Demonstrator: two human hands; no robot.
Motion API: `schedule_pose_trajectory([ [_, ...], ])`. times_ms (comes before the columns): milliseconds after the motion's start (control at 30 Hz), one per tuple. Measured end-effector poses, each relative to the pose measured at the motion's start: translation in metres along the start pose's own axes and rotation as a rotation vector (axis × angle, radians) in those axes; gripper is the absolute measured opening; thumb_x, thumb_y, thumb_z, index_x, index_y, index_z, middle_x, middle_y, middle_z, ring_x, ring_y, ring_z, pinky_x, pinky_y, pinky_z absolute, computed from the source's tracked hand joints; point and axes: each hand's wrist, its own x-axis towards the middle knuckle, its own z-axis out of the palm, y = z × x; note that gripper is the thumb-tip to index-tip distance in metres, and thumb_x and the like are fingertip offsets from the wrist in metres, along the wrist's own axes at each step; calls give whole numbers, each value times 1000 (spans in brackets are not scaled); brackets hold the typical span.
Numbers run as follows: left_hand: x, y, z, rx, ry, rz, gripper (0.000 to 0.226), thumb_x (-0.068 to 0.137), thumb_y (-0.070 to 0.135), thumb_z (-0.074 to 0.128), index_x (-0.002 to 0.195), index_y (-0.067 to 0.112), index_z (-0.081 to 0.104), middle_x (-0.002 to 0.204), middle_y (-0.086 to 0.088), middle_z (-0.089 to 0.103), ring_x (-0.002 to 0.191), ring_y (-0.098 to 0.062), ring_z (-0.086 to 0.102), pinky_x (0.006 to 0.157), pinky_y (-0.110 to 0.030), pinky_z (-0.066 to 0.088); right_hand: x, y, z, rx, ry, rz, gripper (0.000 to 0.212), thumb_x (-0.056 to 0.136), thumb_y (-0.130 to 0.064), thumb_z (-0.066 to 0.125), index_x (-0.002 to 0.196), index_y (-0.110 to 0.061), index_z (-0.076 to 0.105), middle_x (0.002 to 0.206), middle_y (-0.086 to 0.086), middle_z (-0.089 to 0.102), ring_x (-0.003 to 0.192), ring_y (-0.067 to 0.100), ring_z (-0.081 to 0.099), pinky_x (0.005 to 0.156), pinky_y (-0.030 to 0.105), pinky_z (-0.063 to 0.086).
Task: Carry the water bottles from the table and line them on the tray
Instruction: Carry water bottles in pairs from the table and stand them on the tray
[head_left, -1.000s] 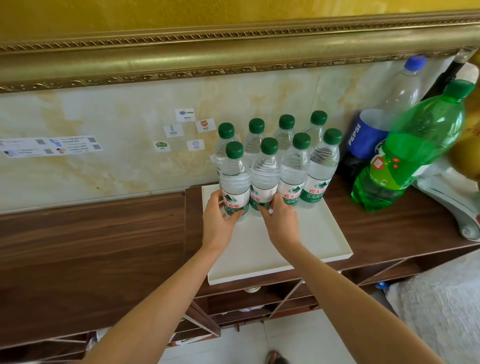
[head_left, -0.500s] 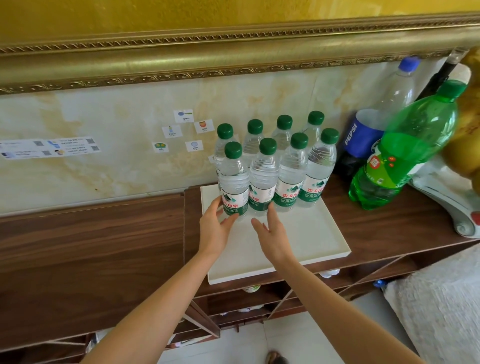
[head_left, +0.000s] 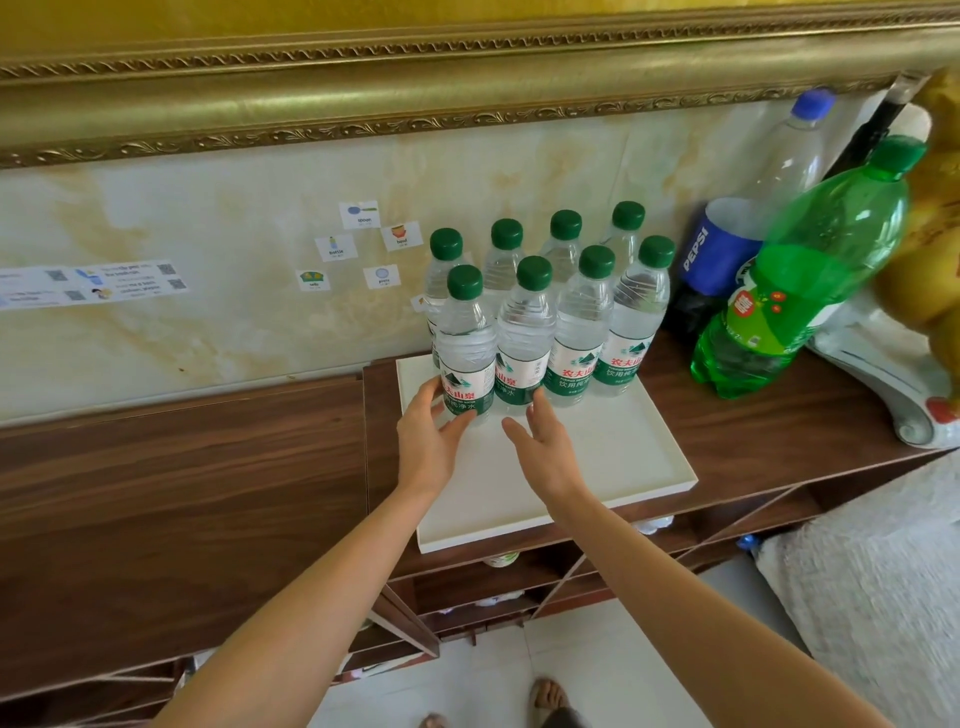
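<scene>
Several small water bottles with green caps stand upright in two rows at the far end of a white tray. The front-left bottle and the one beside it are nearest my hands. My left hand is open, its fingertips touching the base of the front-left bottle. Just right of it, my right hand is open too, fingers spread over the tray below the second front bottle and holding nothing.
The tray sits on a dark wooden shelf unit against a marble wall. A big Pepsi bottle and a large green soda bottle stand right of the tray. A white ornament base lies farther right. Open shelves are below.
Both hands have let go of the front two bottles and drawn back a little toward me, fingers opening. The bottles stay in place on the tray.
</scene>
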Motion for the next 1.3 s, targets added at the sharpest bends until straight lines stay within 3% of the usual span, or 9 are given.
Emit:
schedule_pose_trajectory([
  [167,2,0,-3,36,-26,-4,57,82,10,75,133,7,52,133,-8,60,120,-20,57,81,-1,42,0,-2,-5,-14,20,-13,64,97,-21,51,153,-22,19,156,-2,31,141,15,32,108,28,30],
  [267,4,-1,-11,73,-76,-15,54,82,13,75,132,9,53,133,-6,59,120,-20,57,87,-11,44,-4,-3,-11,-29,34,-38,53,98,-20,49,148,-18,32,150,0,42,135,18,42,112,37,35],
  [333,2,-2,-19,126,-90,-33,51,84,14,73,131,9,54,132,-6,59,119,-20,57,93,-21,43,-8,-1,-14,-45,62,-7,42,98,-23,49,139,-15,41,139,6,52,122,21,53,105,44,44],
  [433,-6,-6,-37,189,-46,-75,40,87,15,70,125,10,58,122,-4,64,113,-19,60,93,-21,44,-14,0,-16,-99,2,3,27,98,-24,48,123,-16,50,116,9,64,97,19,64,90,39,55],
  [600,-33,-4,-74,259,-11,-199,28,89,17,67,117,17,64,110,2,68,103,-10,62,92,-19,44,-15,-13,4,-339,-262,-201,18,97,-18,50,111,-13,60,105,4,68,94,19,65,86,33,54],
  [767,-97,-3,-133,312,89,-413,22,89,21,67,111,18,67,100,3,69,93,-8,65,75,-9,46,-20,-17,50,-550,-576,-468,12,95,-16,54,101,-13,64,95,2,70,84,15,63,77,24,48],
  [933,-196,2,-201,547,101,-614,26,91,16,58,116,13,65,110,-6,68,99,-21,64,88,-32,52,-51,-21,126,-726,-916,-637,10,92,-16,54,92,-13,64,87,5,70,83,22,65,81,39,52],
  [1067,-286,4,-253,635,232,-733,25,91,10,57,113,9,68,113,-8,69,103,-25,65,90,-30,49,-105,-24,200,-876,-1175,-815,11,92,-20,55,92,-11,61,90,7,68,86,26,64,80,41,52],
  [1300,-448,-19,-348,575,507,-979,27,94,18,55,121,15,62,119,-4,67,107,-21,64,96,-38,50,-263,-1,347,-993,-1441,-1112,16,92,-23,54,93,-9,60,97,11,68,95,31,62,84,40,48],
])
